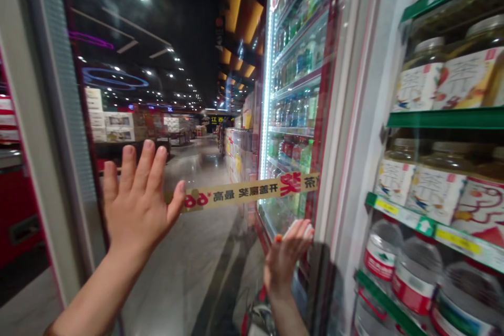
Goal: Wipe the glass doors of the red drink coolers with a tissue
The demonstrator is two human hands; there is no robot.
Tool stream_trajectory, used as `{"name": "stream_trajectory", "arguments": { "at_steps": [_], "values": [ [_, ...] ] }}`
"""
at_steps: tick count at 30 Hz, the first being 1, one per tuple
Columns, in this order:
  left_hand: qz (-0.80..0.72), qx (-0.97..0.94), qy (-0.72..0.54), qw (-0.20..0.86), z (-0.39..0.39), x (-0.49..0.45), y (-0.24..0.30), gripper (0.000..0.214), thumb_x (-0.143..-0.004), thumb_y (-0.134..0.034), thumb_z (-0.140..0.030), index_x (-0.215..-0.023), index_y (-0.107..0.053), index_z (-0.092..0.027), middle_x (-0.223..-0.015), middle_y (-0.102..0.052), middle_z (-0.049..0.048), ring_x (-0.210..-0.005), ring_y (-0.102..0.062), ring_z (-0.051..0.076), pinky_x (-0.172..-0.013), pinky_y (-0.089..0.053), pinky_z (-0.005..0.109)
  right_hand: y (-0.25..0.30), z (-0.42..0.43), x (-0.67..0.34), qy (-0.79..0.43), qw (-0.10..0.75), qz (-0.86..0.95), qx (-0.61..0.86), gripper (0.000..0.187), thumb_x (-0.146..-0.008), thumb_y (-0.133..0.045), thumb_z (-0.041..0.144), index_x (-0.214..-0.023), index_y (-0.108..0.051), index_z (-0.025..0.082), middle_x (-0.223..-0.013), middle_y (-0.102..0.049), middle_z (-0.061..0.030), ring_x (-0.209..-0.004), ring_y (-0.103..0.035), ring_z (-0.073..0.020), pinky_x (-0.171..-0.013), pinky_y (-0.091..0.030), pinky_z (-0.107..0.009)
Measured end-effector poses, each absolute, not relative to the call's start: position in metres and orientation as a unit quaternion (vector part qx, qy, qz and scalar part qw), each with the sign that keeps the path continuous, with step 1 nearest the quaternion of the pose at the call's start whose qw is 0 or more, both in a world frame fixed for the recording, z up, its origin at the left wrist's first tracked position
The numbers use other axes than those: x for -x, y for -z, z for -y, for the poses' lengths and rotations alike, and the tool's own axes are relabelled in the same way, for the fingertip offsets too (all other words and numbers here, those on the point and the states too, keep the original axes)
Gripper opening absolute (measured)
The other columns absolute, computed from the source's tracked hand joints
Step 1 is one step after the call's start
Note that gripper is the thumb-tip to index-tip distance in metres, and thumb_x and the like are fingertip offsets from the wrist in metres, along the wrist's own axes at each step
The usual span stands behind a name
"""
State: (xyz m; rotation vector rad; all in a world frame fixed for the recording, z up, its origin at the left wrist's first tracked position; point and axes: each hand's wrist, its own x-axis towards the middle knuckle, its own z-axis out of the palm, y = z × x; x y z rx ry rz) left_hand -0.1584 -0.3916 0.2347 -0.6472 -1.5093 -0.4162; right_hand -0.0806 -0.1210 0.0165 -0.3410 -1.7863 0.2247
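A glass door [197, 252] in a pale frame stands before me, with a yellow strip [244, 197] of printed text across it, seen in reverse. My left hand [136, 199] lies against the glass at the left, palm forward and fingers spread, nothing in it. Lower right, my right hand [285, 262] is pressed to the pane near the door's frame. Under its fingers a white cloth or tissue [293, 227] shows in part. A small orange spot sits by the thumb; what it is I cannot make out.
Shelves at the right hold bottled drinks [423, 76] and large water bottles [417, 268], with green shelf edges [444, 118]. Through or in the glass appears a lit drinks cooler [295, 89]. An aisle floor [192, 157] runs back past stacked boxes [118, 126].
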Motion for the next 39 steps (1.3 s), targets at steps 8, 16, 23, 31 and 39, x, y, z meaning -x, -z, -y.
{"name": "stream_trajectory", "arguments": {
  "at_steps": [8,16,23,31,39],
  "values": [
    [0.675,0.297,0.206,0.643,0.395,0.155,-0.237,0.088,-0.097,-0.068,-0.053,-0.173,-0.026,-0.039,-0.183,-0.027,-0.0032,-0.172,-0.020,0.033,-0.141,-0.010,0.066,0.015,0.130,0.084,0.001,0.614,0.789,-0.004,0.078,-0.099,-0.049,0.045,-0.173,-0.027,0.046,-0.172,-0.042,0.0140,-0.163,-0.038,-0.0323,-0.114,-0.063,-0.058],
    [0.672,0.283,0.191,0.657,0.390,0.151,-0.235,0.084,-0.100,-0.061,-0.054,-0.174,-0.024,-0.038,-0.183,-0.024,-0.0045,-0.173,-0.018,0.030,-0.142,-0.008,0.060,-0.005,0.105,0.079,-0.045,0.634,0.761,0.131,0.083,-0.103,-0.044,0.042,-0.178,-0.012,0.028,-0.182,-0.027,-0.0083,-0.170,-0.017,-0.0390,-0.126,-0.044,-0.074],
    [0.667,0.286,0.155,0.670,0.392,0.155,-0.236,0.084,-0.102,-0.061,-0.051,-0.175,-0.024,-0.031,-0.184,-0.023,0.0003,-0.173,-0.016,0.027,-0.142,-0.007,0.053,-0.045,0.091,0.075,0.041,0.636,0.770,0.025,0.078,-0.100,-0.054,0.036,-0.174,-0.031,0.037,-0.176,-0.039,0.0027,-0.172,-0.012,-0.0345,-0.139,-0.023,-0.071],
    [0.628,0.311,0.153,0.697,0.397,0.157,-0.224,0.081,-0.099,-0.068,-0.025,-0.172,-0.034,-0.025,-0.180,-0.034,0.0065,-0.170,-0.029,0.027,-0.142,-0.019,0.048,-0.072,0.158,0.088,0.109,0.619,0.768,-0.122,0.071,-0.102,-0.056,0.066,-0.166,-0.048,0.037,-0.176,-0.039,0.0082,-0.172,-0.012,-0.0302,-0.139,-0.031,-0.058],
    [0.689,0.333,0.157,0.624,0.427,0.151,-0.105,0.080,-0.101,-0.062,-0.021,-0.173,-0.030,-0.028,-0.182,-0.028,0.0011,-0.172,-0.019,0.022,-0.143,-0.011,0.044,-0.139,0.098,0.083,0.081,0.632,0.768,-0.064,0.072,-0.110,-0.049,0.040,-0.176,-0.023,0.026,-0.183,-0.021,-0.0036,-0.173,0.000,-0.0347,-0.136,-0.010,-0.075]
  ]
}}
